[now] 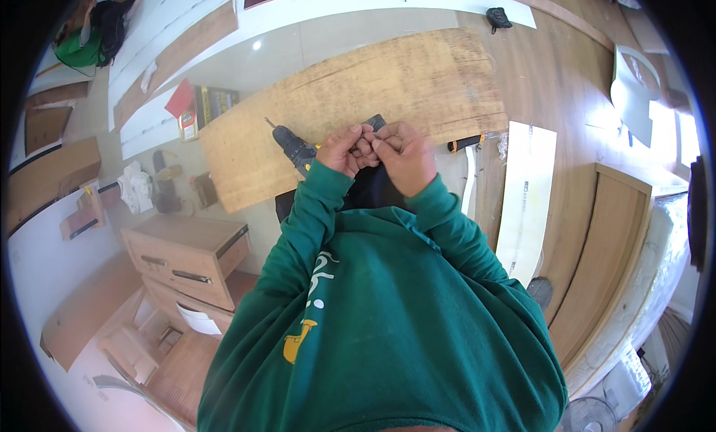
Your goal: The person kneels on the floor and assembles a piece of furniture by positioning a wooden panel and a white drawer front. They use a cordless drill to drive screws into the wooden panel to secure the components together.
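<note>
My left hand [343, 150] and my right hand [406, 154] meet in front of my body, both with green sleeves. Their fingers are pinched together, tip to tip. Whatever they hold, if anything, is too small to make out. A black and yellow cordless drill [291, 145] lies just left of my left hand, its bit pointing away from me. Beyond my hands stretches a long, worn wooden board [358, 89]. Behind the fingertips shows a dark object [375, 122], mostly covered, whose kind I cannot tell.
An orange-ended black tool [465, 143] lies right of the board, near a long white panel [526, 201]. A black tape measure [498, 19] sits at the far right. Wooden drawer units [186, 242] stand at left, a wooden cabinet [600, 260] at right.
</note>
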A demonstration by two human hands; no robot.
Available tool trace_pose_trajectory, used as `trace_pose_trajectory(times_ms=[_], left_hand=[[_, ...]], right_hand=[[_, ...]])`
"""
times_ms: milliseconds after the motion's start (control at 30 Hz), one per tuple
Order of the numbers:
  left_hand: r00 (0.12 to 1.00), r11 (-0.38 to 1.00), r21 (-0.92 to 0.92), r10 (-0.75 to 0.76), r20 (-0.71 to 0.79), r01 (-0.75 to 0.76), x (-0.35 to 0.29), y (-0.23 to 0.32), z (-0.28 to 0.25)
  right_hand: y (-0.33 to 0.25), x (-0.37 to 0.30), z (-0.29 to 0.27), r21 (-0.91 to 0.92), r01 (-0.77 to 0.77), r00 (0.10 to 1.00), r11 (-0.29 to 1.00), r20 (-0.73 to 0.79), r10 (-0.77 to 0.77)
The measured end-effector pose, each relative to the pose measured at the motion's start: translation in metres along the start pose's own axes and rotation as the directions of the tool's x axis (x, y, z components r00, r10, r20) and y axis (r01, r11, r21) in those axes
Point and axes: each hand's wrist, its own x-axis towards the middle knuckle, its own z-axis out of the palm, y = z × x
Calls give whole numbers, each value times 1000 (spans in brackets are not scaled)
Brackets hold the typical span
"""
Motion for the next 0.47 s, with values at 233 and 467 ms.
trace_pose_trajectory(times_ms=[233, 467], left_hand=[[985, 966, 217, 158, -67, -140, 11, -35, 6], [999, 996, 86, 23, -22, -21, 11, -29, 15]], right_hand=[[-21, -19, 30, -549, 393, 887, 737, 15, -462], [-27, -16, 12, 13, 128, 991, 992, -32, -128]])
